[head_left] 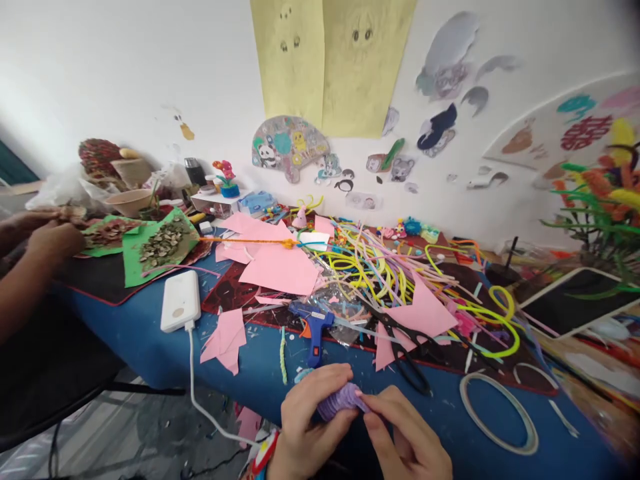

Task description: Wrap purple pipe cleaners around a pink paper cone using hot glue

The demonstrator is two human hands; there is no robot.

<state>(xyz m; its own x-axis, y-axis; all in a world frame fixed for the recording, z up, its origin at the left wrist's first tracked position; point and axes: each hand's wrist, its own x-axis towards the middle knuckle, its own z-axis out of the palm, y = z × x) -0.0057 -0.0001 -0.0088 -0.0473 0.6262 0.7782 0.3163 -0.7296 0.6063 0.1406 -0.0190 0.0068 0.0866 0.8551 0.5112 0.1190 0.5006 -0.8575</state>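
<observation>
At the near edge of the blue table (150,340), my left hand (305,420) and my right hand (405,437) both hold a small purple fuzzy bundle (340,400), which looks like a wound pipe cleaner. My left fingers curl over its top, and my right fingertips pinch its right end. Just beyond my hands lie a blue glue gun (314,328) and black scissors (407,347). A heap of coloured pipe cleaners (380,267) and pink paper scraps (280,263) covers the table's middle.
A white power bank (180,300) with a cable lies at left. Another person's hands (50,237) work at far left beside green sheets with seeds (160,243). A tablet (575,300) and a pipe-cleaner plant (605,200) stand at right. A tape ring (500,413) lies near right.
</observation>
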